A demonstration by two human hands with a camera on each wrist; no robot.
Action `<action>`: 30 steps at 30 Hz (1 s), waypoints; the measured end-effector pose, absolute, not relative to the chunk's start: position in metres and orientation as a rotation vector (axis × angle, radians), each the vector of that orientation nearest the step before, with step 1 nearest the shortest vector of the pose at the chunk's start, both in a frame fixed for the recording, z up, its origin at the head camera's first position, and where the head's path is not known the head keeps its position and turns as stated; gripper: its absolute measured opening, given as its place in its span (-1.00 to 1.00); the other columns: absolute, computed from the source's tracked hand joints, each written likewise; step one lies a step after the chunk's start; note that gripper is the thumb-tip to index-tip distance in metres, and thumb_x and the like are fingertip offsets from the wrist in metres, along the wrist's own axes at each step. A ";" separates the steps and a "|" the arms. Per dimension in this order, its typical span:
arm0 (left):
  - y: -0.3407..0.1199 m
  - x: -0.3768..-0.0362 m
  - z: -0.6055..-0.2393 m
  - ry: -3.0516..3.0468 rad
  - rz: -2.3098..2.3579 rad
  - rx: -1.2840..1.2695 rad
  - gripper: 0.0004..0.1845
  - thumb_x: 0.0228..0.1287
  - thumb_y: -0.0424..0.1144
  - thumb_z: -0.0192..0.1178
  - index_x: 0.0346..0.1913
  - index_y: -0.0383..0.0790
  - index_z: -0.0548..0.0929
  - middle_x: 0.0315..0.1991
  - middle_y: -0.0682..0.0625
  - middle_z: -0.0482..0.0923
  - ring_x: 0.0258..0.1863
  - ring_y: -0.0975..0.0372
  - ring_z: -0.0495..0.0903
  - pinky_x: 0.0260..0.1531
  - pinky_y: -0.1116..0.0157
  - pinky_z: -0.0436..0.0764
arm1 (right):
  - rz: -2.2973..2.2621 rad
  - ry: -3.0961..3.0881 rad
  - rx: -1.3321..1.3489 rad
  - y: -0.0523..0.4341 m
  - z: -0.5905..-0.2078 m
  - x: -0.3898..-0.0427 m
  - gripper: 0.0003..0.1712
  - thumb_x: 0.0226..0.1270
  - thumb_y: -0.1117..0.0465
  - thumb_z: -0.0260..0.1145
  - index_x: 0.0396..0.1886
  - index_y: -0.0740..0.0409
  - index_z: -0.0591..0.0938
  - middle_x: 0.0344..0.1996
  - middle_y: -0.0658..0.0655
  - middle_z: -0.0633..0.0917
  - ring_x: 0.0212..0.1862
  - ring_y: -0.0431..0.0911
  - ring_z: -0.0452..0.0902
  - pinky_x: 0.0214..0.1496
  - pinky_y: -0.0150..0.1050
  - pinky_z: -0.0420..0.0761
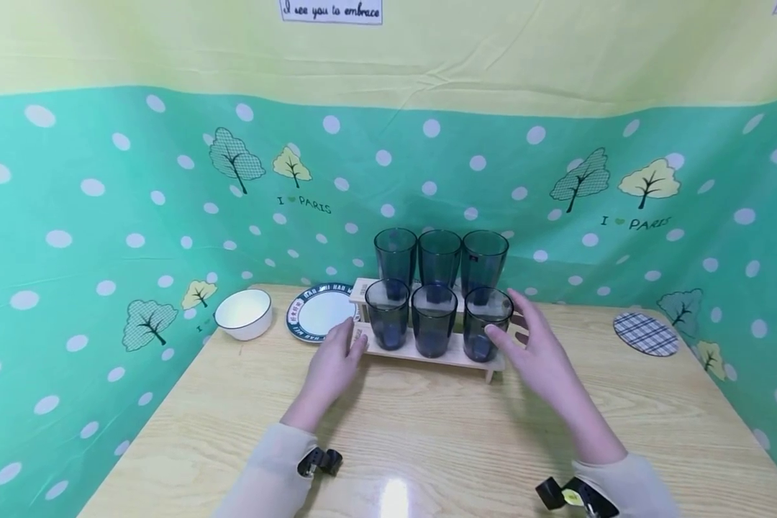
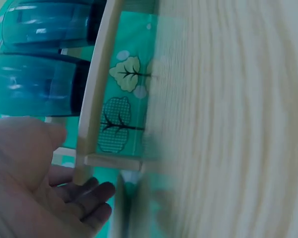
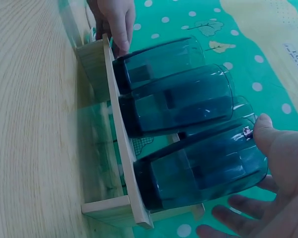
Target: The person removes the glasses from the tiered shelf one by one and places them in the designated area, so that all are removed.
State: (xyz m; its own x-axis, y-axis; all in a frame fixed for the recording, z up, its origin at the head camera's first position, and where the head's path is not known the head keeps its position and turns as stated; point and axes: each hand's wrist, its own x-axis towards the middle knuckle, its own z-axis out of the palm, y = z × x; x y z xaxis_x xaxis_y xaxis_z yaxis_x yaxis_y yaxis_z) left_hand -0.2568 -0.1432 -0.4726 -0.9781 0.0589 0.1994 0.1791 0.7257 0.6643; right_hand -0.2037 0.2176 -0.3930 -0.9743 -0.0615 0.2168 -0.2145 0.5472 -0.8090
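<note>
A two-step wooden rack stands on the desk, near the far cloth, with six dark glasses upright on it: three far glasses on the high step and three on the low one. The right hand is spread fairly wide round the rim of the near right glass, thumb on the near side and fingers beyond. The left hand lies loosely about the left end of the low step, fingers relaxed; how firmly it touches the wood I cannot tell.

The chief risk, I judge, is at the near right glass: it stands close to the right end of a narrow board, and a sideways nudge at the rim could tip it off, since touch that high gives good leverage. Smooth sides could also slip from so light a hold. Pushed left, it could knock the near middle glass, and that one the near left glass, as the gaps are slim. Pushed far, its rim could strike the glass behind.

At the left, a lift or jerk on the board could rock the whole rack and unsettle all six. The left hand is also near the plate, which a careless knuckle could shift.
</note>
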 end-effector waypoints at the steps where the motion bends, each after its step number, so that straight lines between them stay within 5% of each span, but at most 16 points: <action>1: -0.144 -0.257 -0.474 -2.766 -1.125 -0.171 -0.27 0.78 0.03 0.07 0.68 -0.42 0.28 0.61 -0.40 0.32 0.59 -0.23 0.34 0.57 -0.17 0.28 | 1.422 -2.615 0.233 0.217 -0.394 -0.204 0.06 0.67 -0.20 0.33 0.86 0.01 0.01 0.72 0.37 0.16 0.64 0.38 0.18 0.55 0.35 0.36; 17: -0.145 -0.262 -0.492 -2.630 -1.558 -0.044 -0.33 0.79 -0.08 0.05 0.73 -0.31 0.23 0.69 -0.31 0.21 0.67 -0.17 0.21 0.62 -0.11 0.19 | 1.584 -2.589 0.171 0.212 -0.396 -0.205 0.15 0.59 -0.20 0.43 0.87 -0.18 -0.07 0.65 0.43 0.27 0.60 0.36 0.30 0.53 0.26 0.42; 27: -0.146 -0.264 -0.498 -2.502 -1.737 -0.030 -0.37 0.73 -0.17 0.13 0.70 -0.27 0.31 0.62 -0.27 0.37 0.61 -0.10 0.35 0.59 -0.05 0.29 | 1.616 -2.581 0.131 0.213 -0.401 -0.211 0.26 0.49 -0.20 0.53 0.87 -0.20 -0.08 0.60 0.41 0.34 0.60 0.36 0.29 0.54 0.27 0.42; 30: -0.146 -0.263 -0.499 -2.511 -1.698 -0.012 -0.37 0.71 -0.18 0.14 0.68 -0.28 0.33 0.50 -0.29 0.51 0.47 -0.08 0.52 0.50 -0.04 0.45 | 1.631 -2.586 0.111 0.213 -0.401 -0.212 0.28 0.46 -0.21 0.55 0.87 -0.23 -0.10 0.62 0.41 0.32 0.59 0.39 0.30 0.52 0.29 0.43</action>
